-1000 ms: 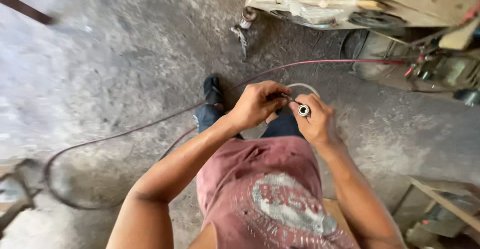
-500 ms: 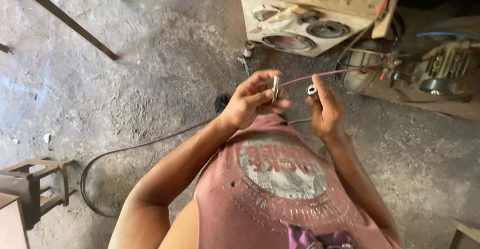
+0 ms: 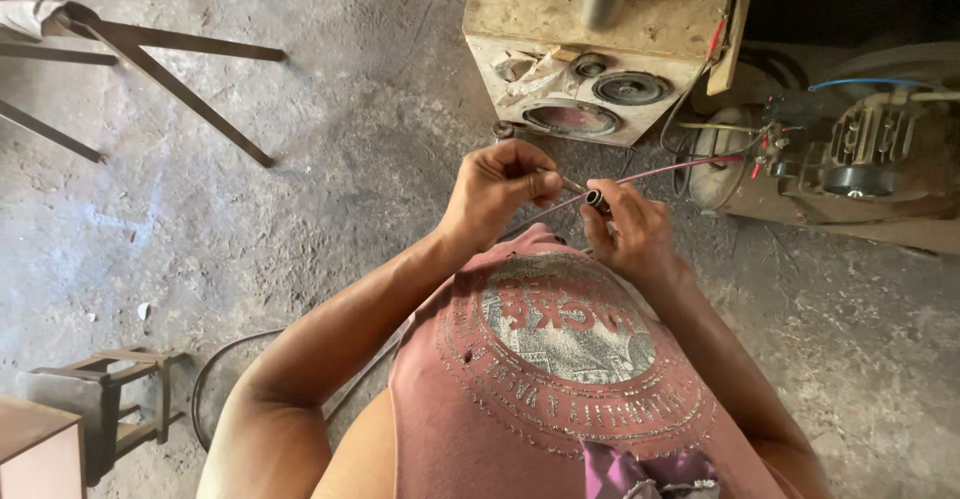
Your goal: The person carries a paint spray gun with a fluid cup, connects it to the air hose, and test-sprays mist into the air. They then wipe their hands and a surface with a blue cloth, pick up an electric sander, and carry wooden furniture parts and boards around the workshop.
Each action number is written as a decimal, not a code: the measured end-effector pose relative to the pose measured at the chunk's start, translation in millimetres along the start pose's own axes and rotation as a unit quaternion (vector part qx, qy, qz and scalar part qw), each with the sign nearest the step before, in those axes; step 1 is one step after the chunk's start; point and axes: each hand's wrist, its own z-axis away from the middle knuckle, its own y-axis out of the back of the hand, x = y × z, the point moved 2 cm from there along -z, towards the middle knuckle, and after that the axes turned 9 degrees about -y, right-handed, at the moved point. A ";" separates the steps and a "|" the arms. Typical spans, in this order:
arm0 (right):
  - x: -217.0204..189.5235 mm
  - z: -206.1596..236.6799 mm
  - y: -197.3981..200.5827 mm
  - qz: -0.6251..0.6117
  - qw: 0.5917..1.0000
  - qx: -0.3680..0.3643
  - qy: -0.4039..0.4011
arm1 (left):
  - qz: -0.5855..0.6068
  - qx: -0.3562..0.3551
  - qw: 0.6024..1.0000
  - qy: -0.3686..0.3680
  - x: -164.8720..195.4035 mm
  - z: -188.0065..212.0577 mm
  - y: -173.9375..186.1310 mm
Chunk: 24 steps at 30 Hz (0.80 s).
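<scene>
The person's left hand [image 3: 497, 191] is gripping a thin metal rod-like end piece [image 3: 571, 185], its fingers curled tight and pinched together on it, with the short tip poking out toward the other hand. The right hand [image 3: 628, 234] is holding a small dark metal ring-shaped fitting [image 3: 596, 199] between thumb and fingertips, the fingers clamped on it just beside the tip of the rod; whether the two parts are touching cannot be told. A thin reddish hose [image 3: 660, 171] is running from between the two hands, in front of the chest, toward the grimy motor unit with a blue wire [image 3: 850, 154] that is standing on the floor at the right. Just beyond the hands, a worn wooden speaker box with round dark cones [image 3: 600, 69] is sitting on the rough grey concrete floor [image 3: 330, 159]. A dark cable loop [image 3: 215, 369] is lying on the floor at the lower left, near a small wooden stool [image 3: 105, 399]. Rusty angled metal bars [image 3: 170, 69] are leaning at the upper left.
</scene>
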 end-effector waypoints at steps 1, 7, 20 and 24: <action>-2.3 -0.7 1.4 -0.010 1.000 -0.008 0.001 | -0.048 -0.012 0.999 0.005 4.4 0.6 -3.5; -17.1 -2.7 8.8 0.045 0.998 -0.007 0.040 | -0.151 -0.057 0.987 0.009 30.0 4.8 -18.8; -9.8 -23.1 -27.5 0.016 0.995 -0.073 -0.062 | -0.230 -0.089 0.968 0.039 -3.0 -16.7 10.2; -3.3 -33.6 -37.2 -0.025 0.988 -0.101 -0.116 | -0.140 -0.108 0.984 0.026 -20.1 -29.0 24.8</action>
